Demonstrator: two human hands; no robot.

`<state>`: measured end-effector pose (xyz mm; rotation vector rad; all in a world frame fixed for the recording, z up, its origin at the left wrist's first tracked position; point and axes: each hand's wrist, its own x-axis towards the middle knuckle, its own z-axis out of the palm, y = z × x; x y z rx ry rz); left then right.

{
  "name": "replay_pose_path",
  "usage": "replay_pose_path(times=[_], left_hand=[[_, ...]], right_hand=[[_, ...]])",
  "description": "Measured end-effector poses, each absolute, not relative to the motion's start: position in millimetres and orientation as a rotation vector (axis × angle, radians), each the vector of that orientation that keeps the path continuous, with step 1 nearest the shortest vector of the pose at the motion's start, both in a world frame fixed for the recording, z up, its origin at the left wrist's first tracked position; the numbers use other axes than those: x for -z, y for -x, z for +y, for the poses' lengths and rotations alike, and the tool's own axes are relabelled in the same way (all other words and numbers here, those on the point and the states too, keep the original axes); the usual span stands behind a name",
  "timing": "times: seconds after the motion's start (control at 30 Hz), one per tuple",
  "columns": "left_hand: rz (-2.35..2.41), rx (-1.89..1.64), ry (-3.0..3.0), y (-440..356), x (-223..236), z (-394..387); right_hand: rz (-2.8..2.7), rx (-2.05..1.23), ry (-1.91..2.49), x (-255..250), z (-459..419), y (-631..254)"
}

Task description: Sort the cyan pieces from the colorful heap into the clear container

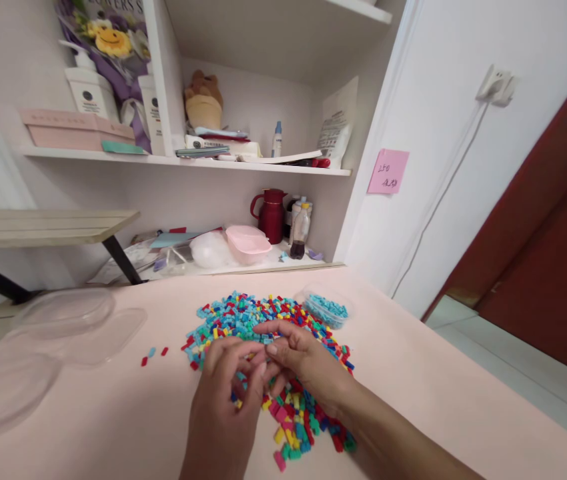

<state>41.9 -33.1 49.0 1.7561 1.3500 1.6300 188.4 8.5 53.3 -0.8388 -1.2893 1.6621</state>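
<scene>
A wide pile of small coloured plastic building bricks [243, 313] lies on the pink tabletop. Over its near part my left hand [231, 380] and my right hand [308, 363] meet at the fingertips. The left fingers are curled in towards the thumb. On the right, the thumb presses against the fingers while the index finger stretches out to the left. Whatever the fingertips pinch between them is too small or too hidden to make out. Behind the pile, to the right, a clear plastic container [326, 309] holds light blue bricks.
Clear plastic containers [63, 312] and a flat clear lid [113, 339] lie at the left. Near them are several loose bricks [151, 351]. Along the back stand a pink bowl [248, 244], a red jug [271, 217] and a bottle [300, 233], under a shelf [243, 165].
</scene>
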Motion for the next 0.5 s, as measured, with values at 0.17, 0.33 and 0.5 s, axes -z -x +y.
replay_pose_path(times=[0.17, 0.33, 0.5], left_hand=[[1.388, -1.615, -1.877, -42.9, -40.0, -30.6], [1.388, -1.652, -1.812, -40.1, -30.6, -24.9], [1.353, -1.599, -1.911, -39.7, -29.3, -25.4]], right_hand=[[-1.334, -1.588, 0.849, -55.2, 5.8, -186.7], [-1.394, -1.561, 0.905, -56.6, 3.1, -185.3], [-1.365, -1.582, 0.896, -57.4, 3.3, -186.7]])
